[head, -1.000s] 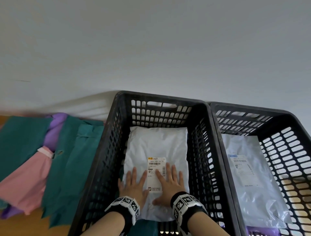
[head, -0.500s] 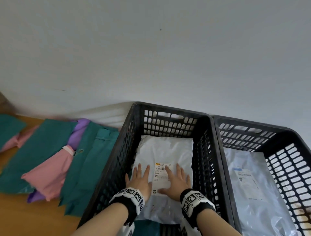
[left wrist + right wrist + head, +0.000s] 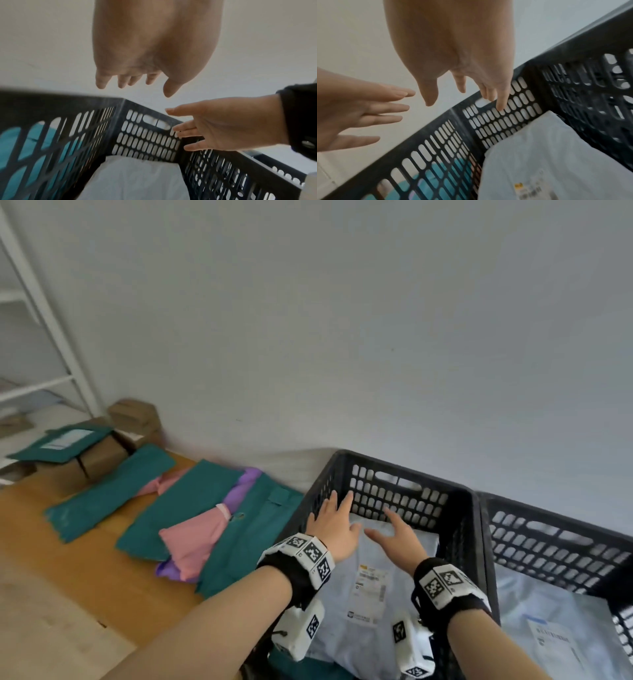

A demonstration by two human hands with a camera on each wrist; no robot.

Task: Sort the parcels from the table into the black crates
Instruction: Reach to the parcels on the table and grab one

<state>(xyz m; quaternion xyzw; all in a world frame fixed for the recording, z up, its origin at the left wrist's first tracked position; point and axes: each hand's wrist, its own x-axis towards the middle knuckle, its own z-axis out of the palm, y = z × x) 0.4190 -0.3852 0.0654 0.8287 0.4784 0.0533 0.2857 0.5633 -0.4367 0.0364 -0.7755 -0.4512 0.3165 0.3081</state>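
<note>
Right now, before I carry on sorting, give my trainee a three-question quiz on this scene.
1. True or false: the left hand grips the white parcel.
2. Which colour of parcel on the table lies partly on a cardboard box? A pink, B teal, C purple.
3. Fill in: the parcel with the yellow-cornered label lies in the ____ black crate.

Key: 1 false; 2 B; 3 left.

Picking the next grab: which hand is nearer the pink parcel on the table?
Left. The left hand is over the crate's wall beside the pink parcel; the right hand is farther inside.
</note>
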